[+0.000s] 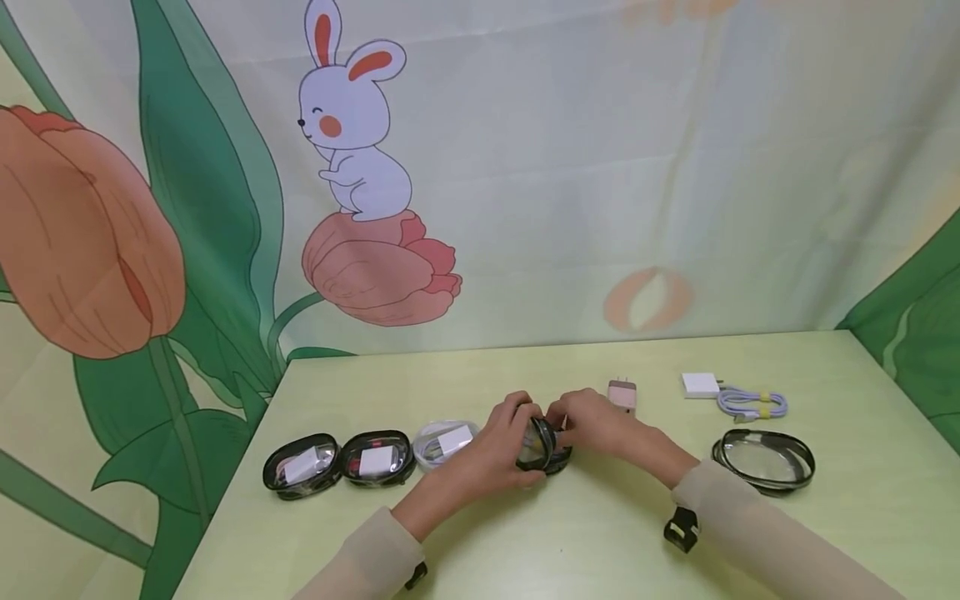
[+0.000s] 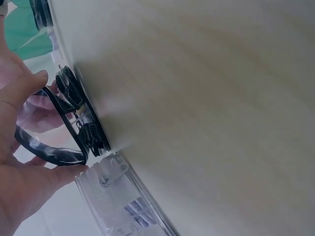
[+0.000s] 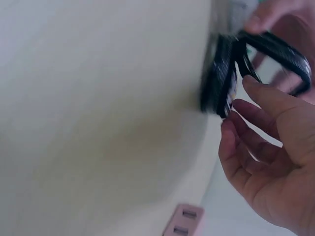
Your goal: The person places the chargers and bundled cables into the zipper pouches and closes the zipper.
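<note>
A small clear zip case with black trim (image 1: 533, 446) stands unzipped on the table, its lid raised. My left hand (image 1: 504, 442) grips the raised lid (image 2: 61, 158), thumb and fingers at opposite edges. My right hand (image 1: 596, 423) is at the other end of the case, its thumb by the opening and curled fingers at the rim (image 3: 220, 73). Dark contents show inside the case in the left wrist view, only partly visible. Just left of it lies a clear-white case (image 1: 425, 442) holding a white charger, partly behind my left hand.
Two black-trimmed cases (image 1: 288, 482) (image 1: 362, 473) with white chargers lie at the left. Behind my right hand is a pink charger (image 1: 622, 393). Farther right are a white charger (image 1: 701, 385), a bundled lilac cable (image 1: 752, 403) and another black-trimmed case (image 1: 768, 460). A printed curtain (image 1: 540, 183) hangs behind the table.
</note>
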`<state>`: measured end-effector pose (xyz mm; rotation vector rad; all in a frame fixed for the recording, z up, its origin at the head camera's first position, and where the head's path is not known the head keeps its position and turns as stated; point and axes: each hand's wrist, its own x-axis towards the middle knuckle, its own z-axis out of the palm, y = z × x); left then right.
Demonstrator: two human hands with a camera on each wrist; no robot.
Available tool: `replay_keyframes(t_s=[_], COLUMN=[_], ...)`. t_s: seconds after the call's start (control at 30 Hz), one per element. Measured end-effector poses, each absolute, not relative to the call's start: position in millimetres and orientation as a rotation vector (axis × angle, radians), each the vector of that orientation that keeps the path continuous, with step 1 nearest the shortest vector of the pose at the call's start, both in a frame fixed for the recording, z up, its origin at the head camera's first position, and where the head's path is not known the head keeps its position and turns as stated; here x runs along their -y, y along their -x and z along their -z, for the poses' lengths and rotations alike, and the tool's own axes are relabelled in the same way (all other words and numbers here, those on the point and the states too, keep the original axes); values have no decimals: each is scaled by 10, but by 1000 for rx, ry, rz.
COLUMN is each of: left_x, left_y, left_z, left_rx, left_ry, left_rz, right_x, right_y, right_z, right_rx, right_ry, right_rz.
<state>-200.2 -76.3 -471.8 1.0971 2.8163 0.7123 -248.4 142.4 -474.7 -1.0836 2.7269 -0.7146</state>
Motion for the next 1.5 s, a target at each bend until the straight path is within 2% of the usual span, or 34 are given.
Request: replay_keyframes(t_s=[0.4, 0.7, 1.07, 1.5], left_x=[784, 795, 788, 794], left_y=[2015, 2017, 2003, 2011], left_z=[4732, 4746, 4738, 4742], left_rx=[-2830, -2827, -2826, -2833], left_ry=[-1079, -1093, -1072, -1072], left_rz=[-668, -643, -641, -610], right_x=[-2114, -2556, -2520, -2448], right_y=[2792, 2907, 2951, 2947], right_z=[4614, 4662, 4854, 4823], right_rx=[-2737, -2700, -2777, -2711], right_ry=[1338, 1173, 1202, 1206], right_rz=[615, 539, 520, 517])
